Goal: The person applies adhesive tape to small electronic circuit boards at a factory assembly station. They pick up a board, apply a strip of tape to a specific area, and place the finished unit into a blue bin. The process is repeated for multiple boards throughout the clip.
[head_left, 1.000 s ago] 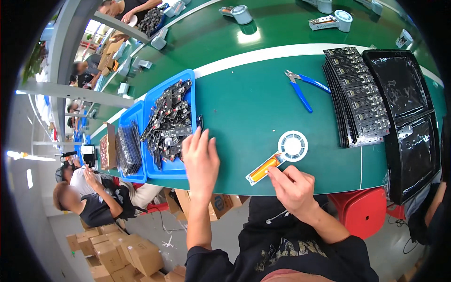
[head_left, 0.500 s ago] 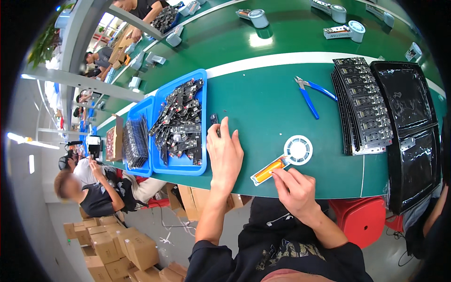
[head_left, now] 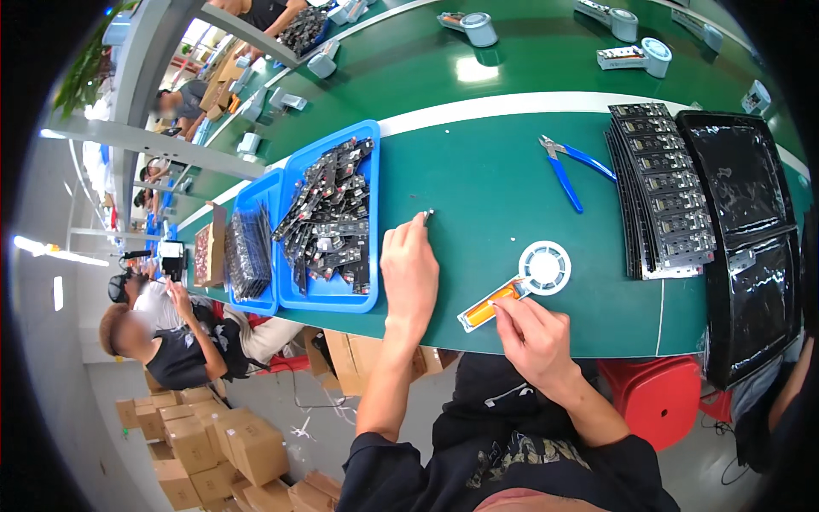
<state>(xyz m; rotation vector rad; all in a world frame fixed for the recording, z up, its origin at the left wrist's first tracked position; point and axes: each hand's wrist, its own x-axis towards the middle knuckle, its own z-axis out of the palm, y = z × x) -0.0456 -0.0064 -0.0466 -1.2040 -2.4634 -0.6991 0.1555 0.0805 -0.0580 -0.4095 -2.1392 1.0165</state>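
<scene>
My left hand (head_left: 411,273) is closed just right of the blue tray of boards, its fingertips pinching a small dark piece (head_left: 429,213), apparently a circuit board, mostly hidden by the fingers. A white handheld fan (head_left: 544,268) lies on the green table with its handle open, an orange battery (head_left: 490,309) showing inside. Over that handle, the thumb and forefinger of my right hand (head_left: 536,340) are pressed together at the battery; whatever is between them is too small to make out. Blue-handled side cutters (head_left: 565,175) lie farther off, jaws apart.
The blue tray (head_left: 374,213) heaped with loose black circuit boards is at left, beside another with wrapped boards (head_left: 247,256). Stacked board panels (head_left: 670,192) and a black tray (head_left: 742,247) stand at right. More fans (head_left: 479,30) sit on the far green surface. A red stool (head_left: 653,401) is below.
My left hand has picked up the small dark piece beside the tray, and its fingers have closed on it. My right hand stays at the fan's handle, its fingertips slightly shifted.
</scene>
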